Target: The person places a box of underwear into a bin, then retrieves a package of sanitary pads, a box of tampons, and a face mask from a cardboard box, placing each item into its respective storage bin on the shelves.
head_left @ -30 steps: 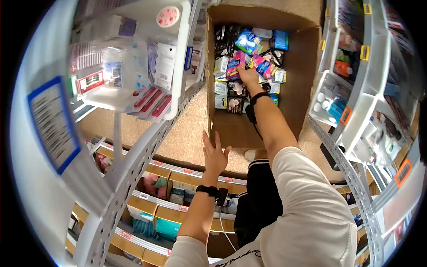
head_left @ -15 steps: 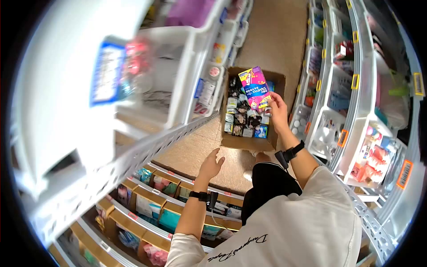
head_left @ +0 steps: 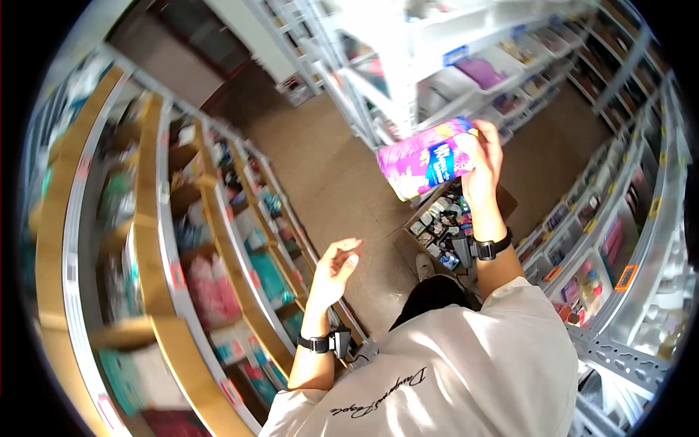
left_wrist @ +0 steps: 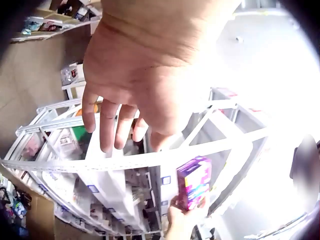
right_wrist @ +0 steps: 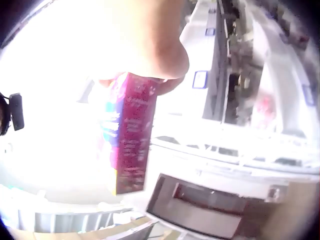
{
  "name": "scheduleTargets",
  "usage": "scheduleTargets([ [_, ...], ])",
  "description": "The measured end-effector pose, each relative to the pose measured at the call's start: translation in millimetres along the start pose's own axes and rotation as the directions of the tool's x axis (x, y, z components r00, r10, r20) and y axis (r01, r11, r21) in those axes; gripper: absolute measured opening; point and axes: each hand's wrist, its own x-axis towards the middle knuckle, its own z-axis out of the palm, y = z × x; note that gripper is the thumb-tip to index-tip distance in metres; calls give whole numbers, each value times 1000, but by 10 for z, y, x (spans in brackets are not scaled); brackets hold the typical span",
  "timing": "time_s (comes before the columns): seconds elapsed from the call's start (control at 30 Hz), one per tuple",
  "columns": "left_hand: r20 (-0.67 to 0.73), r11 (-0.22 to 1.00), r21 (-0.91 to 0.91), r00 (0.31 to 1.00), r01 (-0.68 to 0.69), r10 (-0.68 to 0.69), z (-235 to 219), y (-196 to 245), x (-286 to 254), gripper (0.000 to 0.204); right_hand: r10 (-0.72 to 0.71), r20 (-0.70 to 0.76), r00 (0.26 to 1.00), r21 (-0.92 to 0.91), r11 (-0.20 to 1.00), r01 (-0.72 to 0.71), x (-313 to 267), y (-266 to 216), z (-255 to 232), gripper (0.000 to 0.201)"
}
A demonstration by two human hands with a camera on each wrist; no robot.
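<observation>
A pink and purple box with a blue label (head_left: pixel 429 159) is pinched at one end by my right hand (head_left: pixel 483 164), held up above the floor carton. In the right wrist view the box (right_wrist: pixel 134 135) hangs from the fingers, its magenta side showing. My left hand (head_left: pixel 333 275) holds nothing, palm partly turned up and fingers loosely bent; in the left wrist view the left hand (left_wrist: pixel 137 85) has its fingers extended. Below the right forearm, the cardboard carton (head_left: pixel 502 207) holds many small packets.
Shelves with cardboard bins (head_left: pixel 164 291) run along the left. White racks with plastic bins (head_left: pixel 608 255) stand on the right, and another white rack (head_left: pixel 437 73) is ahead. Tiled floor (head_left: pixel 306 153) lies between them, with a doorway at the top left.
My right hand has taken the box out of the carton and raised it. The view has swung left, bringing the left shelves and doorway into sight. My left hand remains free.
</observation>
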Motion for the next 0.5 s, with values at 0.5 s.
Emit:
scheduleTargets([
  [0.5,-678,925,-171,722,-340,140,-281,617,-2646,47,371,849,375,-59,774,-631,-2170,-153,2650,37],
])
